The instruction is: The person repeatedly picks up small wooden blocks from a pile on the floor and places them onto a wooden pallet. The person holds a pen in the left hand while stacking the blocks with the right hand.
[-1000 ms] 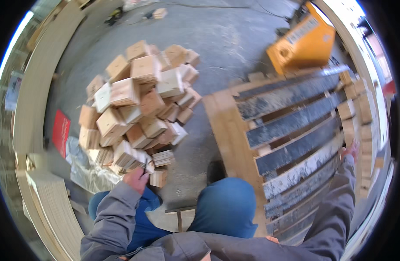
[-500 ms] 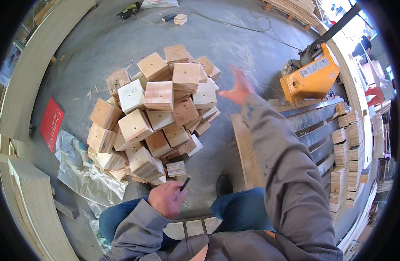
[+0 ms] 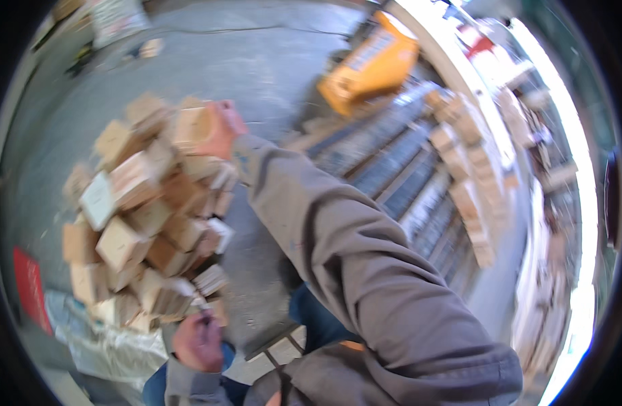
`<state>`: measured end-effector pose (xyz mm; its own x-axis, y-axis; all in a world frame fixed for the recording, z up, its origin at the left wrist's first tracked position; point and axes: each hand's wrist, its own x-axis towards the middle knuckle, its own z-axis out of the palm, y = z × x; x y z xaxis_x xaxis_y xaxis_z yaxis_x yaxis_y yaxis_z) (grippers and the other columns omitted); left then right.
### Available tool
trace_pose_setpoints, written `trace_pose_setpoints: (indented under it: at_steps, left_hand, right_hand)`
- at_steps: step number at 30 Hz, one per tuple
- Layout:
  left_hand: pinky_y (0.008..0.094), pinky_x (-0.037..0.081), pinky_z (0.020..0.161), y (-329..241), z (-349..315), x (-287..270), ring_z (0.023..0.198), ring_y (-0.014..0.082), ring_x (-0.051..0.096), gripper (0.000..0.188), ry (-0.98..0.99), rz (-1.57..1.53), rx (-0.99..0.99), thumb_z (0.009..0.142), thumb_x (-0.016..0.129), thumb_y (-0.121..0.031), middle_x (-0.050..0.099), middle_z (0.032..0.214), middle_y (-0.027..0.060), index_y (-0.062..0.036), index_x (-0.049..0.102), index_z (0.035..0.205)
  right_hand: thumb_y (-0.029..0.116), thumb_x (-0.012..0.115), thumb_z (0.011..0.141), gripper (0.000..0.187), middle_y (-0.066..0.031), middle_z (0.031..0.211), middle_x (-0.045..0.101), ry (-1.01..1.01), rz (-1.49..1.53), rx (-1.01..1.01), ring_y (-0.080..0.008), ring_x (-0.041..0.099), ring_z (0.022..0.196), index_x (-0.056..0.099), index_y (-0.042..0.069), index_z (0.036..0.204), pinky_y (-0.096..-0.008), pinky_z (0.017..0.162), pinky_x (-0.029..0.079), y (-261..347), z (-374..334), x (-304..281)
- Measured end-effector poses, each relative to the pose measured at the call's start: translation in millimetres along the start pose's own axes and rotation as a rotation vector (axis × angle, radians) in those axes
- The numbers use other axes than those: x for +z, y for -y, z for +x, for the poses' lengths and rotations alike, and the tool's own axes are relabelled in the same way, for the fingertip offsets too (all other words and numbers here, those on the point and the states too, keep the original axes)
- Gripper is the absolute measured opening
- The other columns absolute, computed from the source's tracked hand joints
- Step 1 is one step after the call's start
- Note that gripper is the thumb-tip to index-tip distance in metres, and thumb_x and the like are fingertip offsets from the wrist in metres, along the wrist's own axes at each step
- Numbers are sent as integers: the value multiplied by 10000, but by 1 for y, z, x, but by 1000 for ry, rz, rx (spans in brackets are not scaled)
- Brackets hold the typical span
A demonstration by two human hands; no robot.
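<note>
Wooden block | right hand fingers grasping | left hand fingers clenched, dark tool

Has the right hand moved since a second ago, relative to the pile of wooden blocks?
Yes. The right hand has swung left from the pallet to the top of the block pile.

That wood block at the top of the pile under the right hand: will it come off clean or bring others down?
The wood block looks rigid and squarish, so it should lift without flexing. The pile is loosely heaped, so neighbours may slide. The right hand is at it; blur hides the grip.
</note>
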<state>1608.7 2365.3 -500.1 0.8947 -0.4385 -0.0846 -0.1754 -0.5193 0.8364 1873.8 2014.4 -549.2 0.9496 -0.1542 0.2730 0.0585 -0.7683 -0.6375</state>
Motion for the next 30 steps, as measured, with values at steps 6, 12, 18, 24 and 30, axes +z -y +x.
trace_pose_setpoints:
  at_steps: [6,12,18,24,30]
  left_hand:
    - [288,503,672,-7,22,28,727,171,626,153,59,-88,-79,952,575,-58,663,837,104,43,627,1054]
    - [253,465,648,30,32,53,713,108,558,146,153,-38,-56,958,516,-56,615,819,52,34,597,1040]
    - [303,489,643,32,31,69,684,158,586,154,221,171,-61,930,523,-53,616,785,92,54,590,1019]
    - [512,484,839,42,30,69,940,429,584,239,303,572,-35,929,618,-284,669,959,201,-75,719,984]
    - [440,502,661,107,29,49,740,339,608,168,230,618,437,916,606,-147,641,876,184,-11,648,1006]
  right_hand:
    - [314,954,533,1044,-231,1318,480,-97,-176,91,-377,483,1267,456,-14,1391,-393,1069,441,-105,-108,-176]
    - [381,963,565,1072,-198,1452,428,-134,-585,455,-320,433,1361,442,20,1430,-368,1155,384,-251,-253,-367]
    - [383,874,726,935,-82,1648,262,164,-997,1061,-282,290,1501,413,124,1497,-484,1214,285,-280,-334,-499]
    - [199,468,991,502,-68,1651,270,292,-1162,1080,-319,240,1522,463,122,1487,-565,1219,206,-329,-361,-490]
    - [206,447,991,405,-112,1597,374,360,-1187,955,-387,228,1517,652,111,1327,-621,1199,175,-353,-370,-463]
